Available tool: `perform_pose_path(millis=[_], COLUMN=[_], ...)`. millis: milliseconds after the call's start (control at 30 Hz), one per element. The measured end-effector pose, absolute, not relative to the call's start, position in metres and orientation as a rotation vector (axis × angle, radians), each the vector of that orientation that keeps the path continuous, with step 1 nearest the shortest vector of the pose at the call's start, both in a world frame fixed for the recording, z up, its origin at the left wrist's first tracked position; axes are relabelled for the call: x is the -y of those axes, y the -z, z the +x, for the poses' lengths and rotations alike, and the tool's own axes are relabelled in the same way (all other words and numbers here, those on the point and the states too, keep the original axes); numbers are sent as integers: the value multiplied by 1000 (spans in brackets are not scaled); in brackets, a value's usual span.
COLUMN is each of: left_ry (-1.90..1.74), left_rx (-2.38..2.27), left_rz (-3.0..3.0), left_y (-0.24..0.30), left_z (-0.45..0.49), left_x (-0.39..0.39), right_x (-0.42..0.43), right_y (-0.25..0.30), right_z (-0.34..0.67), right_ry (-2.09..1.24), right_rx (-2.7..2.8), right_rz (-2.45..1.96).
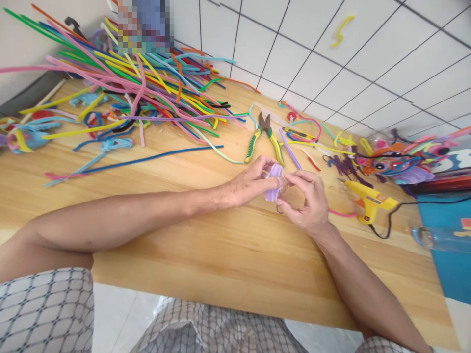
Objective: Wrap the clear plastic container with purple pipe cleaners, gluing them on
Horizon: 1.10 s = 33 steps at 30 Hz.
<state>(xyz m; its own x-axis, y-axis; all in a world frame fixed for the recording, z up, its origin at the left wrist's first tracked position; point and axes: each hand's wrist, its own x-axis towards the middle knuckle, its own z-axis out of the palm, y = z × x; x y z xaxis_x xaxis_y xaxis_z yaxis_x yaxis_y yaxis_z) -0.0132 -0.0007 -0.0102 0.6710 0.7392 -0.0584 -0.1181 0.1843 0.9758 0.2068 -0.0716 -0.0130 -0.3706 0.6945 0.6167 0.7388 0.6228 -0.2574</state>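
Observation:
My left hand [248, 184] and my right hand [307, 201] meet over the middle of the wooden table [206, 245]. Between them sits a small coil of lilac pipe cleaner [274, 182], wound round something clear. The left fingers pinch its top and side. The right fingers close on its right side. A loose lilac pipe cleaner [290, 149] lies just beyond the hands.
Green-and-yellow pliers [264, 137] lie just behind the hands. A big heap of coloured pipe cleaners [140, 83] fills the far left. A yellow glue gun [368, 201] with a black cord lies to the right, near a pipe-cleaner figure [397, 164] and a blue mat [451, 245].

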Motion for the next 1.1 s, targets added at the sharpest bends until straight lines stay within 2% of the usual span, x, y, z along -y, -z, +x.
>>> perform_pose_path(millis=[400, 567, 833, 933, 1100], left_ry=[-701, -707, -605, -530, -502], left_rx=[-710, -709, -523, -462, -455], left_rz=[918, 878, 700, 688, 630], left_y=[11, 12, 11, 8, 8], left_z=[-5, -5, -7, -11, -14], left_x=[-7, -6, -11, -14, -16], right_x=[72, 73, 72, 72, 76], right_y=[23, 24, 29, 28, 22], right_z=[209, 208, 206, 206, 199], right_ry=[-179, -170, -330, -264, -73], right_rx=[1995, 1970, 1741, 1645, 1803], right_rz=[-1179, -1206, -1213, -1209, -1161])
